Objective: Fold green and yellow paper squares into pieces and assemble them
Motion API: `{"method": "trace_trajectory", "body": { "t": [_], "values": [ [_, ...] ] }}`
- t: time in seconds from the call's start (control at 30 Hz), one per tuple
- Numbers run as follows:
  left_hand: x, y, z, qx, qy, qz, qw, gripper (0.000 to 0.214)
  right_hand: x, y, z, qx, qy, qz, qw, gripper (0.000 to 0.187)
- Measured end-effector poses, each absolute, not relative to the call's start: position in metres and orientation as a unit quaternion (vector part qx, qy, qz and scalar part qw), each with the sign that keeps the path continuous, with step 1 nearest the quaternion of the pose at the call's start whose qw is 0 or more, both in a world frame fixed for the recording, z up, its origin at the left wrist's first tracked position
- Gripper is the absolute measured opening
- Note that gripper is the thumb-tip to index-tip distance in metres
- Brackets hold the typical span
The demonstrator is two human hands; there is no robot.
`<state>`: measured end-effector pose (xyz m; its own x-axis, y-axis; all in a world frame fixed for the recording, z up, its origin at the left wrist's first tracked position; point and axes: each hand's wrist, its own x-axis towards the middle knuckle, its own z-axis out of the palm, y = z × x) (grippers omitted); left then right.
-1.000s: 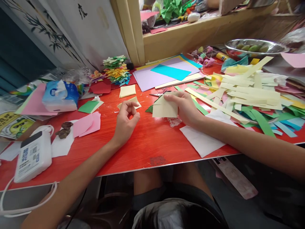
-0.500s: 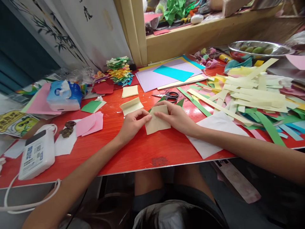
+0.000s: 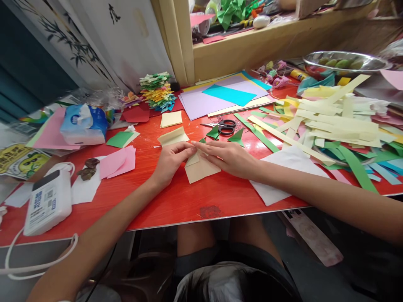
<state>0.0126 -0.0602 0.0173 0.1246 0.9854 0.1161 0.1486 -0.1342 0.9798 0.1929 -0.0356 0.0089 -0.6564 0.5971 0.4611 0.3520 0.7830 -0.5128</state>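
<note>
A cream square of paper (image 3: 203, 171) lies low over the table in front of me, its upper part folded over and partly covered by my fingers. My left hand (image 3: 174, 161) pinches its upper left edge between thumb and fingers. Across the top of the same paper my right hand (image 3: 231, 157) lies with fingers stretched out, pressing on the folded part. Just beyond my fingers are small folded green paper pieces (image 3: 236, 137) and black-handled scissors (image 3: 227, 126). Another creased cream paper (image 3: 173, 137) sits behind my left hand.
Cream squares (image 3: 171, 119), pink squares (image 3: 119, 162) and a tissue pack (image 3: 83, 125) lie left. Coloured sheets (image 3: 195, 98) and a stack of folded paper pieces (image 3: 157, 93) are behind. Right are a white sheet (image 3: 280, 167), a heap of paper strips (image 3: 340, 126) and a metal bowl (image 3: 374, 63).
The cream paper has shifted slightly left and toward me, and its upper part now shows a fold. My right hand has moved left, its fingers stretching across the paper. More green pieces show.
</note>
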Motion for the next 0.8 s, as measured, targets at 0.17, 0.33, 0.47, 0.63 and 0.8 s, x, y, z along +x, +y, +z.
{"method": "trace_trajectory", "body": {
  "t": [0.17,0.33,0.47,0.63,0.8],
  "values": [
    [0.0111,-0.0604,0.0175,0.568,0.479,0.48,0.467,0.017,0.1936,-0.0387,0.0156,-0.235,-0.894,0.21,0.317,0.034],
    [0.012,-0.0611,0.0174,0.586,0.488,0.469,0.445,0.018,0.1922,-0.0402,0.0179,-0.282,-0.828,0.321,0.363,0.032],
    [0.0132,-0.0617,0.0178,0.636,0.513,0.425,0.39,0.019,0.1908,-0.0379,0.0164,-0.33,-0.741,0.439,0.386,0.029],
    [0.0128,-0.06,0.0151,0.647,0.521,0.404,0.383,0.021,0.1891,-0.0342,0.0134,-0.319,-0.669,0.575,0.346,0.029],
    [0.012,-0.0593,0.0129,0.63,0.522,0.394,0.419,0.02,0.191,-0.0313,0.0143,-0.333,-0.593,0.677,0.28,0.03]
  ]
}}
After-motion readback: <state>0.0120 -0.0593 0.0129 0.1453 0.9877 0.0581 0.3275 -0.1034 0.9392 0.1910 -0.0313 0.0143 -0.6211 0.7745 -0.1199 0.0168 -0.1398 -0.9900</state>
